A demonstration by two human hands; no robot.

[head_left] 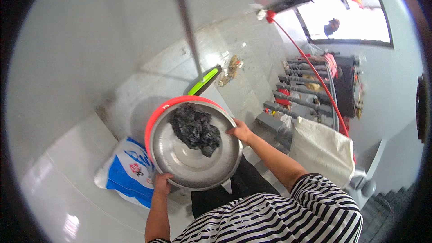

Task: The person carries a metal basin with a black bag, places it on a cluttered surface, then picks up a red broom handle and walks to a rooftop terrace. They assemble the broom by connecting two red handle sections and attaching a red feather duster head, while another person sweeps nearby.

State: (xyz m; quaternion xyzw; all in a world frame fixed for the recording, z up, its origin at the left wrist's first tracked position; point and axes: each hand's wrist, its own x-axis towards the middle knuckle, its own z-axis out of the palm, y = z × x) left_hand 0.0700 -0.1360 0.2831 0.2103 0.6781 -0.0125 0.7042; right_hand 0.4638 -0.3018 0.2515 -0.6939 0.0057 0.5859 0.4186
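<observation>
With both hands I hold a round metal basin in front of my body. My right hand is closed on its right rim, and my left hand grips the lower left rim. Inside the basin lies a crumpled black plastic bag. A red basin shows behind the metal one along its upper left edge; whether they touch, I cannot tell. Just beyond the basins, a broom with a bright green head stands on the floor.
A small heap of litter lies past the broom. At left is a blue and white sack. A grey railing, a long red pole and a hanging white sack line the right side. Dark stairs descend at lower right.
</observation>
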